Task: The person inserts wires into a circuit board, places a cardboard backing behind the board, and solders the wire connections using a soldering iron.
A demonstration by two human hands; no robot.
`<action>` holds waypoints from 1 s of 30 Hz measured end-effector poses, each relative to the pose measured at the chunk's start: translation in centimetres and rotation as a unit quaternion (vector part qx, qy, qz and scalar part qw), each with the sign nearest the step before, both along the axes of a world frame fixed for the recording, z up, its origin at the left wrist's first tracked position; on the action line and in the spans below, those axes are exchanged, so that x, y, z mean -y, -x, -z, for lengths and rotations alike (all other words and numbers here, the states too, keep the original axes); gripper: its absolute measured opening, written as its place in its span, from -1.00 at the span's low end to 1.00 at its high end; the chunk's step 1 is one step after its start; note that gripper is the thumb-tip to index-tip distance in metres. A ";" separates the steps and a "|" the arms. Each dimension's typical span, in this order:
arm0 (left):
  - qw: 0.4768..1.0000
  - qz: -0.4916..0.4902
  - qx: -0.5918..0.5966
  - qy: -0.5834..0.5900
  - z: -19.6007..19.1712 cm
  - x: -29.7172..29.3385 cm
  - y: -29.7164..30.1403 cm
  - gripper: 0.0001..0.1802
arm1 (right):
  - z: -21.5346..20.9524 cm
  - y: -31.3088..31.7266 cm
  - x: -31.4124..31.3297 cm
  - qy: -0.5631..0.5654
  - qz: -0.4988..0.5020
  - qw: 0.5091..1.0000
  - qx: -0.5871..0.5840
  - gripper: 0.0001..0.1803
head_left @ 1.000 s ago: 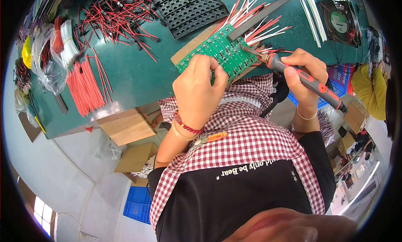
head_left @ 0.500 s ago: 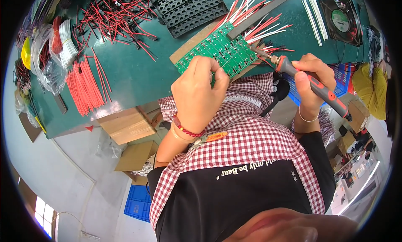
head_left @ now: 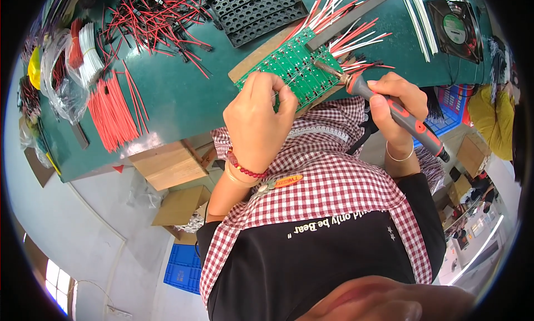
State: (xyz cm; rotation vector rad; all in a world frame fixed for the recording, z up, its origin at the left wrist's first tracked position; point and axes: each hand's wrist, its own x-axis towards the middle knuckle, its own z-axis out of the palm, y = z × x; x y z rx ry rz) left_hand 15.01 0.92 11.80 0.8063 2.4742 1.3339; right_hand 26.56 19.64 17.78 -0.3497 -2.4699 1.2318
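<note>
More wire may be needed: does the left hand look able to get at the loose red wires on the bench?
Probably yes: the left hand rests on the green board, with bare bench between it and the red wires.

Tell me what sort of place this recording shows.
Most likely an electronics assembly workshop. The right hand holds a soldering iron to a green circuit board that the left hand steadies; cut red wires and a black tray lie on the green bench.
</note>
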 end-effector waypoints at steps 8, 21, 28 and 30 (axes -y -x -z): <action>0.999 0.020 -0.002 0.028 -0.1 0.0 0.2 -0.83 | 0.0 -0.1 0.4 -0.021 -0.003 0.999 -0.032 -0.82; 0.999 0.031 -0.021 0.023 0.3 -0.7 0.1 -0.83 | -0.4 -0.1 1.9 -0.104 -0.054 0.993 -0.009 -0.82; 0.999 0.027 -0.013 0.027 -0.5 -0.5 -0.1 -0.83 | -0.6 -0.6 0.8 -0.064 -0.003 0.998 -0.029 -0.78; 0.999 0.030 -0.017 0.008 -0.1 -0.7 -0.2 -0.83 | -0.5 -0.5 0.6 -0.059 -0.023 0.998 -0.029 -0.78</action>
